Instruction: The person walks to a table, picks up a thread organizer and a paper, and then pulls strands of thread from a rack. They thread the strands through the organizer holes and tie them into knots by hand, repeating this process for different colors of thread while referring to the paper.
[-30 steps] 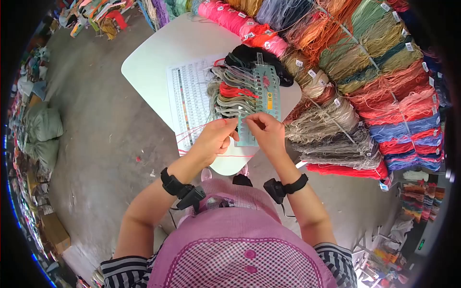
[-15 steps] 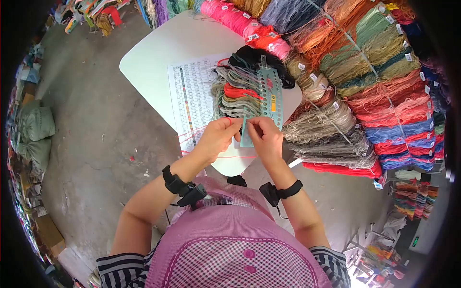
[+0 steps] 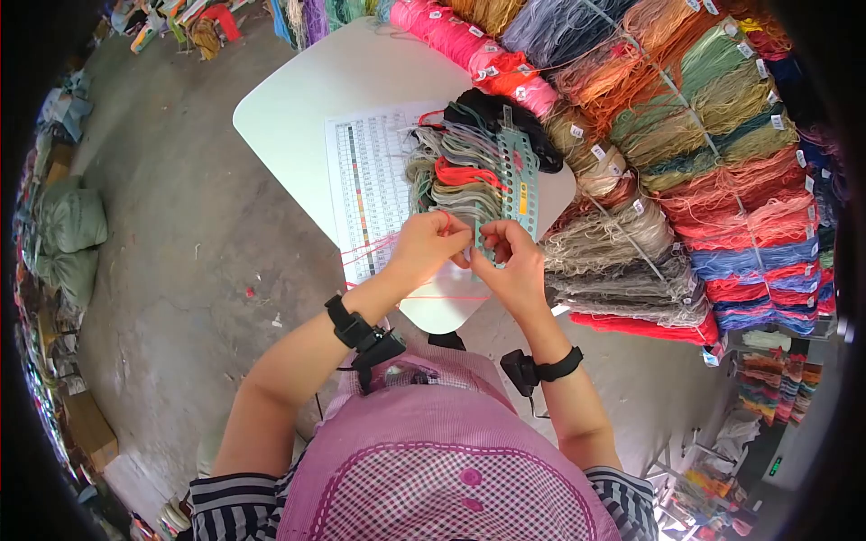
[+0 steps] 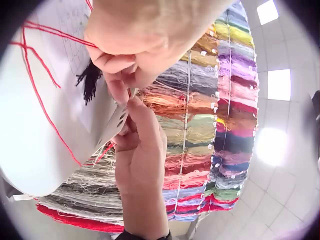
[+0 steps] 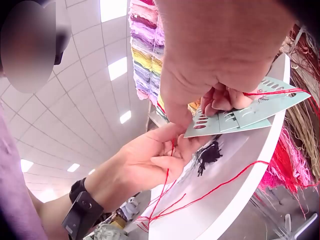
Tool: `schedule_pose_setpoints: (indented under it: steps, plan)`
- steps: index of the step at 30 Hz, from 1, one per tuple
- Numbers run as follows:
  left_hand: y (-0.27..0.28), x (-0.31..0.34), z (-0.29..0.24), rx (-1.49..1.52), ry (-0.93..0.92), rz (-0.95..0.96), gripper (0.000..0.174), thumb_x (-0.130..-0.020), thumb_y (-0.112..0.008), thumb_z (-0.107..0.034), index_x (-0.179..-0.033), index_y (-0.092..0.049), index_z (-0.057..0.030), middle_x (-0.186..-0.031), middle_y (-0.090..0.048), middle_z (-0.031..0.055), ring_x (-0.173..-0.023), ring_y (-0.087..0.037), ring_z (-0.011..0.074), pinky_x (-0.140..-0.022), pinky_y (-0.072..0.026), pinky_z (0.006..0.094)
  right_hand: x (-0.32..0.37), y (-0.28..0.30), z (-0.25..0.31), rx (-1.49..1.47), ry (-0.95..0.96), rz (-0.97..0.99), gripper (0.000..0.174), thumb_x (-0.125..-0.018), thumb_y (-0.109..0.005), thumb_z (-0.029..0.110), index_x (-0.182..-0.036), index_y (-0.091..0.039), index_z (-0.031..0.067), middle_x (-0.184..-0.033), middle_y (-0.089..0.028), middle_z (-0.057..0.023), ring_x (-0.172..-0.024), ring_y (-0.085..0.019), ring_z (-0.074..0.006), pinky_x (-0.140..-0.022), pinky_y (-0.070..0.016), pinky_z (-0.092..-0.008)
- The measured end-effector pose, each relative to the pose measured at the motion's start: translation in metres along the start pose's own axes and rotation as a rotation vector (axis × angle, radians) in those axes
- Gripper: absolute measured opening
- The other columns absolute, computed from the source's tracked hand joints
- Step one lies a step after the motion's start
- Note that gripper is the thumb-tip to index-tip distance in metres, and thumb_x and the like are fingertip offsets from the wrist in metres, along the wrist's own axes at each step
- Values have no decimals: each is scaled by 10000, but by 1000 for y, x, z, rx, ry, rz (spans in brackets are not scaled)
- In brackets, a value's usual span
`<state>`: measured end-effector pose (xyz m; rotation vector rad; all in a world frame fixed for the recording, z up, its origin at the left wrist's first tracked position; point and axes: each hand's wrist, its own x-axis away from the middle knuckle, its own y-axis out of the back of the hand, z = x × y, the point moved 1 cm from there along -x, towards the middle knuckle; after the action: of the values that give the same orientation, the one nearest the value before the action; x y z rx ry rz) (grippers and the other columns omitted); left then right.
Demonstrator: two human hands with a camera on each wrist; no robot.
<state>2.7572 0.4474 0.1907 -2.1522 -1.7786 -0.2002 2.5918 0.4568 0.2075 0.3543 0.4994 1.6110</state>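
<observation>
Hands meet near the middle of the frame, the left hand (image 3: pixel 428 245) pinching a red strand between bent fingers, the right hand (image 3: pixel 519 270) gripping the lower end of a card with thumb and fingers; whether the left fingertips also press the card's edge, I cannot tell. Largest around them is the bank of tagged, many-coloured yarn hanks (image 3: pixel 722 198) filling the upper right. Next comes the smooth white counter (image 3: pixel 298 104), from centre to upper left, and on it a white printed chart sheet (image 3: pixel 343 158) left of the skeins. Just above the hands lie the pale green flat perforated cards (image 3: pixel 523 180), with grey and red looped skeins (image 3: pixel 465 176) along their left side and a fluffy black yarn bundle (image 3: pixel 474 108) at their top. Thinnest is the loose red thread (image 5: pixel 275 92), crossing a card and trailing beside the hands. Card looks light and fairly stiff yet bendable, likely best taken by its solid margin, clear of the holes; thread seems soft, limp and easily snagged, best pinched close to the card.
</observation>
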Motion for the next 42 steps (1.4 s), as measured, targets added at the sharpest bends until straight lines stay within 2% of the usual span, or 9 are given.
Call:
schedule_pose_setpoints:
  steps: [5,7,15,19,26,29,31,35,42]
  plan:
    - [26,6,1,440,78,-9,168,-859,-601,-70,-980,-641,39,-766,-652,91,-539,-590,120,-446,-393,211,-2,-1,-9,-22,49,4,329,-694,-772,142,-977,-646,33,-792,-607,-15,-590,-472,-68,-565,-434,-228]
    - [26,10,-4,778,109,352,136,-855,-563,-49,-944,-641,18,-733,-610,65,-498,-484,97,-396,-310,219,-5,-2,-13,-25,70,28,337,-697,-781,149,-981,-644,32,-780,-599,-7,-587,-460,-62,-558,-423,-225]
    - [8,-7,1,-321,-163,321,254,-884,-584,-154,-1098,-637,-25,-755,-585,13,-647,-543,78,-525,-399,184,-13,8,-14,-117,-123,59,354,-805,-762,317,-942,-585,43,-665,-492,21,-604,-447,-61,-549,-391,-238]
    - [92,37,-39,61,190,26,228,-939,-575,-282,-798,-565,-104,-661,-429,-68,-569,-370,26,-478,-290,198,-14,6,-11,-99,-122,167,436,-885,-662,444,-887,-598,13,-767,-648,-38,-675,-560,-91,-624,-459,-254]
    - [238,107,-36,568,61,-283,252,-982,-490,-230,-749,-426,-160,-583,-320,-71,-440,-246,22,-371,-157,197,-14,0,1,107,-162,187,397,-875,-676,415,-901,-608,25,-755,-654,-42,-666,-572,-103,-626,-459,-262]
    - [280,127,-29,792,-209,-390,277,-1003,-457,-241,-744,-420,-150,-627,-436,-33,-502,-400,59,-407,-260,189,-13,-3,-8,198,-89,173,317,-867,-693,332,-908,-603,30,-727,-629,-24,-659,-550,-93,-606,-442,-256]
    - [288,140,-26,848,-136,-1051,290,-1019,-429,-306,-823,-515,-110,-760,-592,52,-688,-589,182,-525,-424,260,-9,1,-8,275,-33,160,285,-857,-703,286,-905,-597,26,-726,-626,-20,-653,-553,-100,-601,-444,-264]
    - [215,139,9,933,-85,-227,618,-1008,-350,-481,-1271,-452,69,-1256,-544,222,-1209,-508,351,-1025,-393,545,2,-4,39,181,148,176,196,-813,-713,205,-884,-633,40,-769,-614,-69,-680,-569,-159,-611,-454,-310]
    - [37,105,-50,774,16,275,885,-953,-264,-669,-1443,-285,67,-1405,-426,142,-1288,-425,248,-1078,-342,492,10,-33,88,-230,155,446,57,-822,-692,90,-862,-688,50,-827,-613,-25,-830,-550,-144,-728,-443,-310]
